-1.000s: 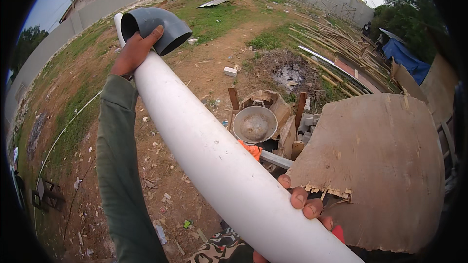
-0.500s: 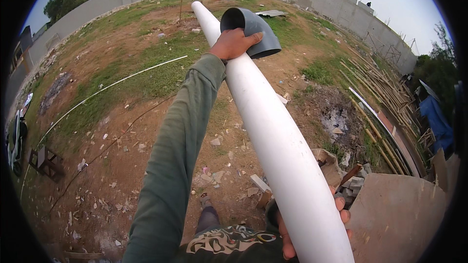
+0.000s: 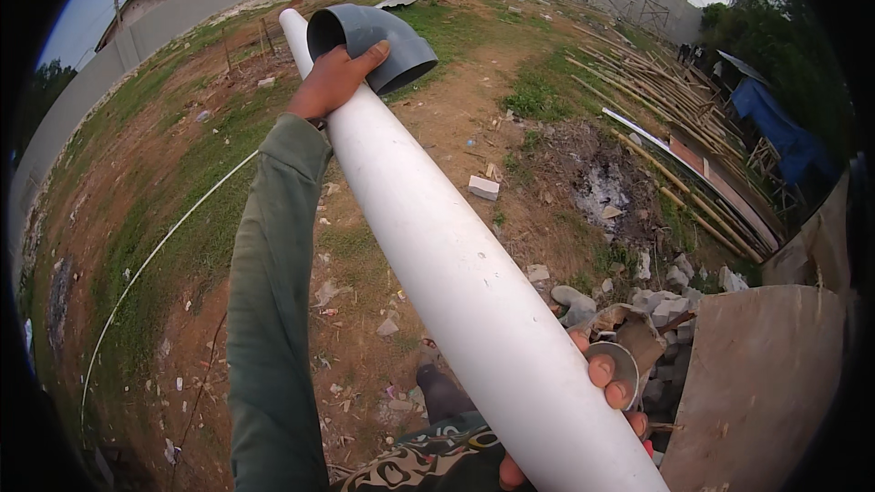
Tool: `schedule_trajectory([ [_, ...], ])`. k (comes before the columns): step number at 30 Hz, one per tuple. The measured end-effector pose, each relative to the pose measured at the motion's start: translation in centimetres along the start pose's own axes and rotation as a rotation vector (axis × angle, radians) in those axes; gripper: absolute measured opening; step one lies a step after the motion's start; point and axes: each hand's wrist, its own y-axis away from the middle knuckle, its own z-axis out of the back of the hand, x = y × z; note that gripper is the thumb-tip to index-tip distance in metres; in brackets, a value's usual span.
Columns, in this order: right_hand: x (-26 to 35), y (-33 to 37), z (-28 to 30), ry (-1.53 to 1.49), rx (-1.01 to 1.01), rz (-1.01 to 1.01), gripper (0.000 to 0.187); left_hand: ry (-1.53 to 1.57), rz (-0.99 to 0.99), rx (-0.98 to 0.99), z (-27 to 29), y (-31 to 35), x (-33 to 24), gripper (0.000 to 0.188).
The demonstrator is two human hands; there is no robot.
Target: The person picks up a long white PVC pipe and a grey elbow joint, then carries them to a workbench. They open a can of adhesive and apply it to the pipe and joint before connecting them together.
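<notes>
A long white plastic pipe point(image 3: 437, 210) runs slantwise from the lower right, near my body, up to its far end at the upper left. My left hand point(image 3: 337, 82) is closed near that far end, its thumb pressing a dark grey pipe elbow point(image 3: 378, 46) against the pipe. The elbow's wide round mouth faces left. Toward the near end my right hand point(image 3: 609, 375) is wrapped round the pipe from below; only its fingertips show along the edges. Beside those fingers is a round grey rim point(image 3: 624, 360); I cannot tell whether it is held.
On the right stands a large brown board point(image 3: 756, 383), with broken blocks point(image 3: 665, 305) beside it. Bamboo poles point(image 3: 656, 91) and a blue tarp point(image 3: 775, 123) lie farther off. A thin white pipe point(image 3: 164, 237) crosses the ground at left. A grey wall point(image 3: 237, 0) bounds the plot.
My view has turned right, so the pipe, elbow and left hand appear farther left. More of my right fingers and the round grey rim now show. Both hands keep their grip.
</notes>
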Motion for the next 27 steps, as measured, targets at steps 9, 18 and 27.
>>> schedule_trajectory([
  [9, -25.1, 3.6, -11.0, 0.077, -0.085, 0.045, 0.058, 0.081, 0.024, 0.213, -10.2, -23.8, 14.3, 0.061],
  [18, -50.1, 4.2, -22.2, 0.133, -0.094, 0.044, 0.053, 0.153, -0.009, 0.221, -17.1, -49.2, 27.5, 0.061],
  [27, -76.6, 10.0, -37.2, 0.162, -0.118, 0.088, 0.049, 0.183, -0.075, 0.335, -25.1, -73.2, 47.3, 0.061],
])
